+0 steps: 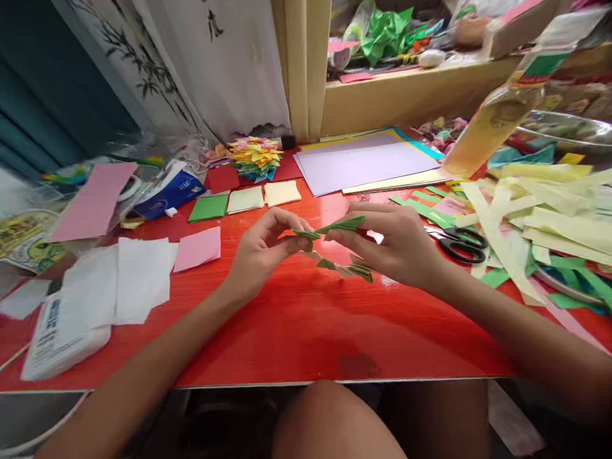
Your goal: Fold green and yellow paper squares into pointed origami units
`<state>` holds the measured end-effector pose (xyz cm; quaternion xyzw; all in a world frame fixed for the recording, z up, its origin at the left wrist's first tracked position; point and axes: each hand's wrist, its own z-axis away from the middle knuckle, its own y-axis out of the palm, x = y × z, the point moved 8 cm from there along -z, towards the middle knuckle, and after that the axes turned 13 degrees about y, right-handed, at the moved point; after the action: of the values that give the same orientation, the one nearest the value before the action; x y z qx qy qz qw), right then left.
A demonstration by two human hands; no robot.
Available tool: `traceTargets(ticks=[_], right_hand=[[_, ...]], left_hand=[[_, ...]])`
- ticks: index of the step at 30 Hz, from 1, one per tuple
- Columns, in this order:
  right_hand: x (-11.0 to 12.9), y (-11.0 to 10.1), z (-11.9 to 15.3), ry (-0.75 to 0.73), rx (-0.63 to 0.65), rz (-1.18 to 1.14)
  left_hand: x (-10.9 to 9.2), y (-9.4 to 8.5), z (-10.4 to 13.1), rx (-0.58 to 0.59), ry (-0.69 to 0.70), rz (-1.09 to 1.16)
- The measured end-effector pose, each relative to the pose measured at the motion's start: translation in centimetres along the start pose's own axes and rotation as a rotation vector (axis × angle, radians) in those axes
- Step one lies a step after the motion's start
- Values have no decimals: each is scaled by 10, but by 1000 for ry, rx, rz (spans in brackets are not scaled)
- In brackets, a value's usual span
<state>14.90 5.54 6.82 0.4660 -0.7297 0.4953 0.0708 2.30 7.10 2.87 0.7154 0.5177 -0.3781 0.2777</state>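
Observation:
Between my hands, above the red table, is folded green paper (342, 224). My left hand (265, 245) pinches its left end between thumb and fingers. My right hand (392, 239) grips the other end, with the thumb below and fingers on top. Just under the hands, a chain of folded pale and green paper pieces (344, 268) shows in part; whether it joins the green piece I cannot tell. Beyond my left hand lie small stacks of green paper squares (209, 208), cream squares (283, 192) and pink squares (197, 248).
Black-handled scissors (461, 245) lie right of my right hand, beside heaped paper strips (540, 223). A bottle of yellow liquid (495, 121) leans in view behind them. Lilac sheets (363, 159) and a colourful folded-paper cluster (255, 158) sit at the back. White tissues (143, 274) are at left.

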Motion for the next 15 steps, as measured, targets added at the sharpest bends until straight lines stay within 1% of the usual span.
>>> traceTargets(ticks=[9,15], right_hand=[[-4,3,-1,32,25,-1],[-2,2,0,-3,21,5]], left_hand=[[2,-2,1,-7,-16,-19],[1,-3,1,-11,-18,-32]])
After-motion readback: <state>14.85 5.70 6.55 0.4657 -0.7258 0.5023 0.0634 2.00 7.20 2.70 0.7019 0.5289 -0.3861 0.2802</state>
